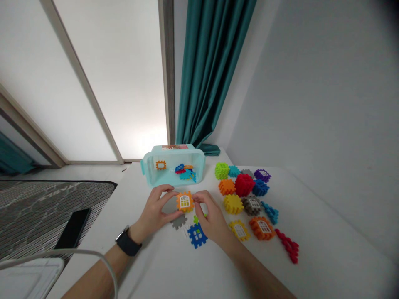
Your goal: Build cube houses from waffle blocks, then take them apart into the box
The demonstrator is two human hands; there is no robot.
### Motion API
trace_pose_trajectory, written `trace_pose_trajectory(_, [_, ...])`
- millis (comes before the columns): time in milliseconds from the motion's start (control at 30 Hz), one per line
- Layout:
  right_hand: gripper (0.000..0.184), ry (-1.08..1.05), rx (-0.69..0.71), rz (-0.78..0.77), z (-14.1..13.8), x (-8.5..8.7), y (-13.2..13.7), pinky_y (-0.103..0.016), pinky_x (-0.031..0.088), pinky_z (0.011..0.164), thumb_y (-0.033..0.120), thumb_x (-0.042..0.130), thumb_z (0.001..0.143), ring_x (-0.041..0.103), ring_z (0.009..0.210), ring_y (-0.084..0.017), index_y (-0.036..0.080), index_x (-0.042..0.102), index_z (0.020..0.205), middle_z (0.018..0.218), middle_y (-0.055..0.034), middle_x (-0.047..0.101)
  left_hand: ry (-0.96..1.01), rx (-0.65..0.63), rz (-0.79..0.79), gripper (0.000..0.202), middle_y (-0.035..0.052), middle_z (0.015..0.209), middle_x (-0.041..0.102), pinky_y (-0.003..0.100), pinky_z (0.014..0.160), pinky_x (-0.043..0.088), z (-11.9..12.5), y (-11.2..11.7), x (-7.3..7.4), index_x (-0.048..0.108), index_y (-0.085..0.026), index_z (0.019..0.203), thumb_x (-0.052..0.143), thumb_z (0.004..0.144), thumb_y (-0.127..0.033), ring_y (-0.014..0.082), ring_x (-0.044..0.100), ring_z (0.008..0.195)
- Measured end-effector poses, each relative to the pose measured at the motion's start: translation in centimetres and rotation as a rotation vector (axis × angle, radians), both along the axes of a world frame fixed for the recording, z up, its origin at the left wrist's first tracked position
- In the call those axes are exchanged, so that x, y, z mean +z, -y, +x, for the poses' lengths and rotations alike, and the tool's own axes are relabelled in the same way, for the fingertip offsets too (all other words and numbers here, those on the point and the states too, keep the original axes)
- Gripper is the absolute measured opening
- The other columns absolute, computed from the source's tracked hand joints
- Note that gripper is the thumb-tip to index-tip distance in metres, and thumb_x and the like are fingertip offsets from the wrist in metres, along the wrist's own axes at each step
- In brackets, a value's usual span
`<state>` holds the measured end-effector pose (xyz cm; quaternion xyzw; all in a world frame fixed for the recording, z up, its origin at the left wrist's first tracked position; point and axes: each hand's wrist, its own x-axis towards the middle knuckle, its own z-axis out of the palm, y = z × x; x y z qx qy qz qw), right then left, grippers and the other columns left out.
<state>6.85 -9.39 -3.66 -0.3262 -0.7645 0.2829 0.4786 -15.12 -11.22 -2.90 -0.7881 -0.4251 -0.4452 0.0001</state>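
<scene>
Between both hands, just above the table, is an orange building block (185,202) with a white window in it. Thumb and fingers of my left hand (156,209) grip its left side. My right hand (210,214) pinches its right edge. Below the hands lie a grey notched piece (179,222) and a blue lattice piece (197,236). A bit of a green piece (196,219) shows beside the right fingers, which partly cover it.
A light-blue bin (149,176) with several pieces stands behind the hands. To the right sit several coloured blocks, among them a red one (244,185), a yellow one (233,204) and an orange window block (262,228). A cable (93,252) crosses the lower left.
</scene>
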Motion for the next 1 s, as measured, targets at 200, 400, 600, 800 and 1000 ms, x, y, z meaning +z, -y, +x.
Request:
trace_pose_trajectory(200, [0.039,0.177,0.005,0.295,0.6,0.0,-0.3,-0.039,0.055,0.092,0.003,0.047,0.089,0.061,0.108,-0.022,0.026,0.059,0.119,0.113,-0.0093,0.062,0.03,-0.049,-0.032,0.042,0.011,0.12,0.055,0.043,0.094,0.055,0.0,0.1,0.0,0.062,-0.023,0.121,0.076,0.083,-0.033,0.0251,0.058,0.111])
trace_pose_trajectory(400, [0.037,0.232,-0.003,0.367,0.8,0.4,-0.5,-0.04,0.056,0.089,0.002,0.048,0.089,0.062,0.103,-0.023,0.024,0.059,0.118,0.11,-0.0099,0.064,0.007,-0.06,-0.016,0.044,0.0114,0.12,0.054,0.044,0.096,0.054,0.0,0.1,-0.1,0.059,-0.024,0.125,0.075,0.085,-0.033,0.0253,0.057,0.112])
trace_pose_trajectory(600, [0.039,0.255,0.014,0.322,0.9,0.7,-0.3,-0.042,0.053,0.1,0.01,0.059,0.086,0.058,0.122,-0.025,0.024,0.057,0.123,0.13,-0.0128,0.059,0.025,-0.07,-0.038,0.044,0.0111,0.12,0.054,0.043,0.095,0.054,-0.1,0.0,0.0,0.059,-0.024,0.124,0.075,0.084,-0.032,0.0252,0.057,0.111])
trace_pose_trajectory(800, [0.035,0.28,0.063,0.3,1.2,1.0,-0.3,-0.044,0.05,0.106,0.014,0.059,0.089,0.056,0.127,-0.024,0.025,0.059,0.122,0.137,-0.0112,0.058,0.032,-0.087,-0.046,0.045,0.0112,0.12,0.054,0.042,0.095,0.053,-0.3,-0.1,-0.2,0.059,-0.025,0.126,0.075,0.084,-0.033,0.0252,0.057,0.111])
trace_pose_trajectory(1000, [0.028,0.299,0.057,0.313,1.4,0.6,-0.5,-0.04,0.054,0.099,0.018,0.052,0.097,0.061,0.117,-0.023,0.024,0.062,0.122,0.129,-0.0115,0.062,0.176,-0.142,-0.218,0.037,0.0103,0.12,0.054,0.043,0.098,0.049,0.2,0.1,0.2,0.065,-0.024,0.118,0.072,0.086,-0.041,0.0245,0.057,0.11])
